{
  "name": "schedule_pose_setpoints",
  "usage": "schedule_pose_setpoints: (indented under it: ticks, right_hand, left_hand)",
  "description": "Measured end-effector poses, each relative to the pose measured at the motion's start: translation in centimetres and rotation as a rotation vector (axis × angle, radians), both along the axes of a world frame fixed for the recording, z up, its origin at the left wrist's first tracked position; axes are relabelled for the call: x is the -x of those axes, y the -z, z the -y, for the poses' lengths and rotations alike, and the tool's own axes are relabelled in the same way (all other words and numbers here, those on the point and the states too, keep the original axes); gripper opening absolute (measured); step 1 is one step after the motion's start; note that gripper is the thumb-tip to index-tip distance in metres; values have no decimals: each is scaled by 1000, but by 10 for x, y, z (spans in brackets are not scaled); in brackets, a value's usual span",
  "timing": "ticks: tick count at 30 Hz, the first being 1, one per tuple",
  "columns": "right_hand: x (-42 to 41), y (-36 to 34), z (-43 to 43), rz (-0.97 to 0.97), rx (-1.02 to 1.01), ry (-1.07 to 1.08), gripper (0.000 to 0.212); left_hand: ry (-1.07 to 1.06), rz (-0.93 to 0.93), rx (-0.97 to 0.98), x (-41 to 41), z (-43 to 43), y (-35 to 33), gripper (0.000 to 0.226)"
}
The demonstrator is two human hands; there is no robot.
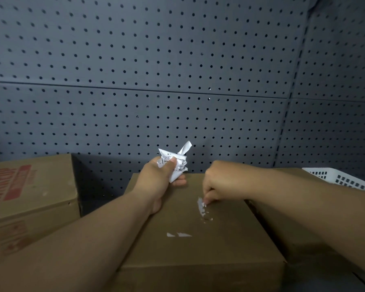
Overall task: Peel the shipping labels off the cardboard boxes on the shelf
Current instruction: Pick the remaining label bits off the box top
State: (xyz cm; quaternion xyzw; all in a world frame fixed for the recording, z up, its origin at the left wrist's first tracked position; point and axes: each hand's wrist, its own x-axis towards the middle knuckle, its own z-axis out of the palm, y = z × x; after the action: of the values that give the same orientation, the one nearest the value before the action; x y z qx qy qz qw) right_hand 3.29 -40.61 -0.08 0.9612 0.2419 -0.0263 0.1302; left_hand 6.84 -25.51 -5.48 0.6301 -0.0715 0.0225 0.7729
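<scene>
A plain brown cardboard box (188,247) fills the middle foreground. White label scraps (204,211) still stick to its top, and two small white slivers (178,234) lie nearer to me. My left hand (156,182) hovers over the box's far edge and grips a crumpled wad of peeled white label (176,161). My right hand (217,182) reaches down onto the box top, its fingertips pinching a lifted white scrap of label (201,201).
A second cardboard box with red print (27,192) stands at the left. Another brown box (293,228) lies under my right forearm. A white slotted plastic basket (343,179) sits at the right. A dark grey pegboard wall (156,81) closes the back.
</scene>
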Motion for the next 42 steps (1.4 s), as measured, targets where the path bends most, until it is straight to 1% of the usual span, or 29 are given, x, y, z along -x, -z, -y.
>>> schedule_pose_setpoints:
  ticks: [4, 11, 18, 21, 26, 29, 31, 33, 34, 37, 39, 42]
  right_hand:
    - [1, 5, -4, 29, 67, -33, 32]
    - [7, 10, -6, 92, 140, -39, 34]
    - [10, 20, -3, 190, 131, -43, 30]
    - [11, 23, -3, 230, 138, -49, 24]
    - [12, 26, -4, 244, 102, -20, 16]
    - [16, 25, -9, 248, 137, -1, 18]
    - [16, 25, -14, 245, 154, 32, 28]
    - [9, 21, -13, 228, 86, 64, 24]
    - [5, 17, -11, 195, 32, 78, 23]
    - [0, 4, 2, 33, -120, 107, 29]
    - [1, 1, 5, 6, -90, 77, 29]
    - [0, 5, 3, 30, -33, 43, 32]
  left_hand:
    - [2, 0, 2, 1, 1, 0, 15]
    - [1, -5, -4, 0, 2, 1, 17]
    - [-1, -11, 1, -1, 3, 2, 17]
    - [-5, -5, -3, -1, 3, 2, 16]
    - [-11, 0, -23, 0, 3, 2, 18]
    - [-16, 0, -9, 2, 2, 1, 17]
    - [-18, 6, -11, 3, 2, 0, 17]
    - [-18, 8, -16, 4, 2, 0, 17]
    - [-18, 7, -12, 4, 2, 0, 17]
    - [-21, 0, -5, 2, 1, -1, 15]
    - [-19, 0, -1, 1, 0, -1, 15]
    - [-12, 4, 1, 1, 0, 0, 15]
